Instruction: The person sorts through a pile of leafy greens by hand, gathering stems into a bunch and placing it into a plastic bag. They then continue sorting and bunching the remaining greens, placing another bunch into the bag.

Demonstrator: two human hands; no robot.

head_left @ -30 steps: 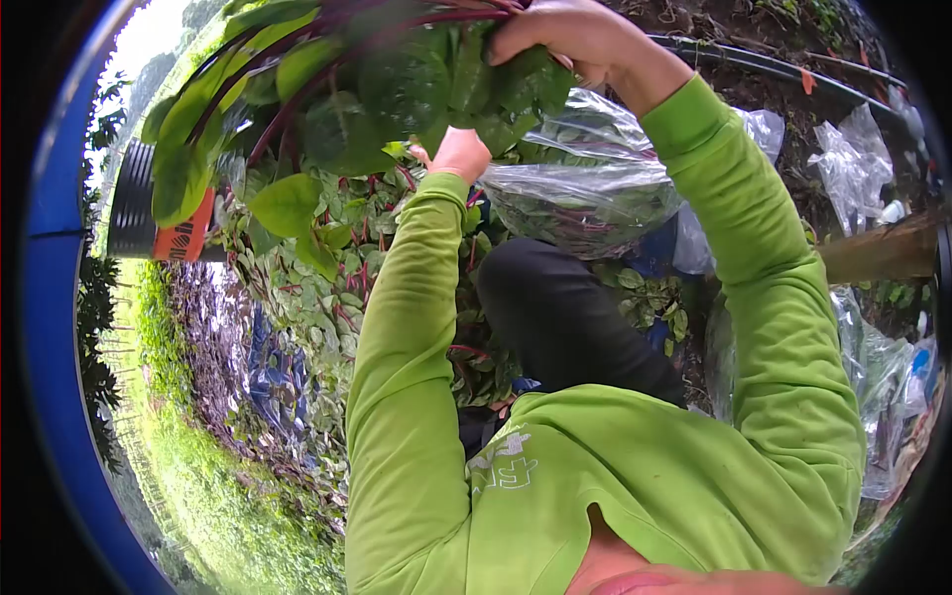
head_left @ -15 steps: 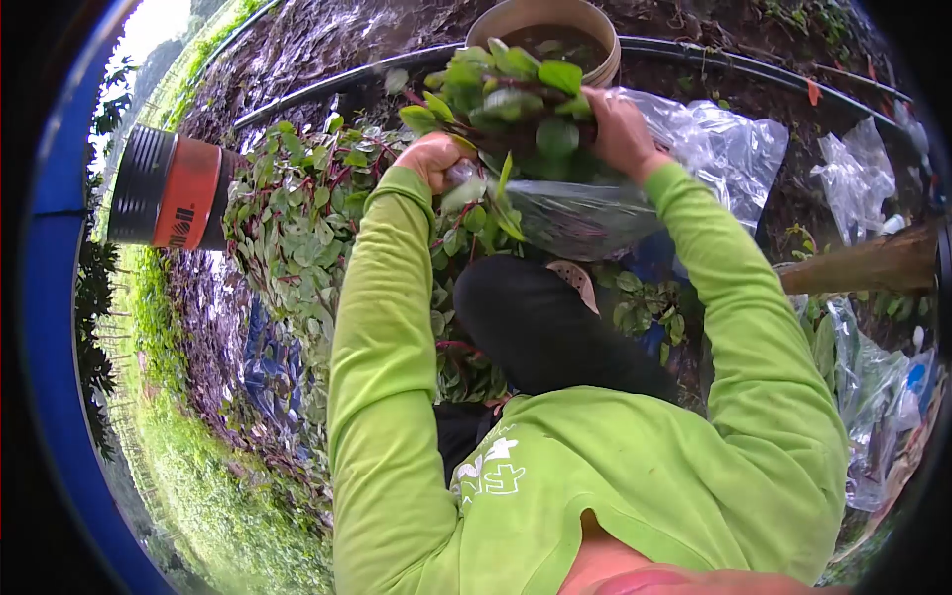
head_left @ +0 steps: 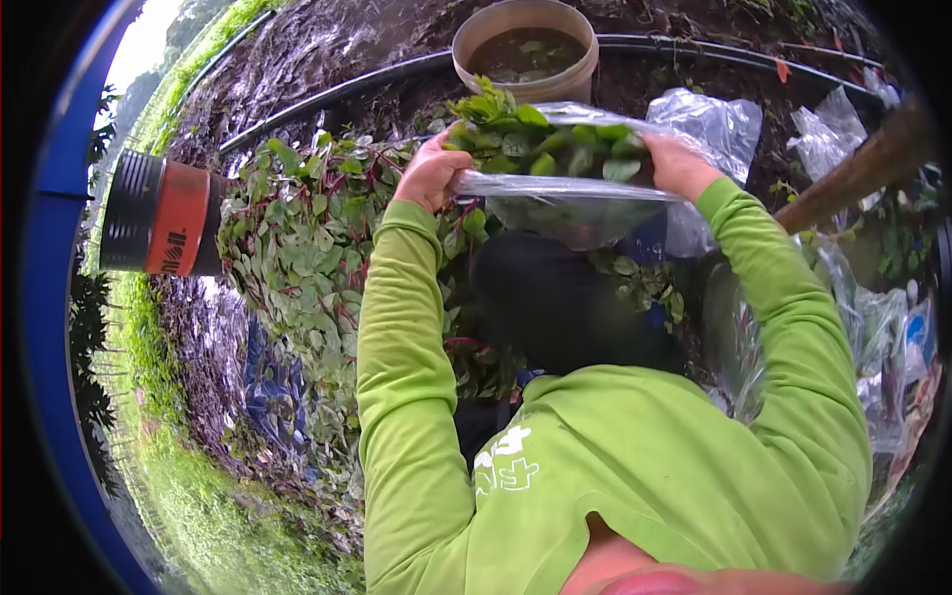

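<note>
A clear plastic bag (head_left: 570, 203) filled with green leafy stalks (head_left: 535, 139) hangs between my two hands above my dark trouser knee (head_left: 560, 307). My left hand (head_left: 431, 171) grips the bag's left rim. My right hand (head_left: 677, 164) grips the right rim. The mouth of the bag is stretched wide and leaves stick out of the top. My arms are in bright green sleeves.
A heap of cut green and red-stemmed leaves (head_left: 297, 238) lies at the left on the ground. A tan bucket (head_left: 526, 45) with dark water stands beyond the bag. Black hoses (head_left: 327, 94) cross the soil. Loose plastic bags (head_left: 828, 124) lie at the right. An orange-black cylinder (head_left: 159, 220) sits far left.
The bunch of leaves went from high in my right hand down into the bag. Both hands moved to the bag's rim and pulled it wide.
</note>
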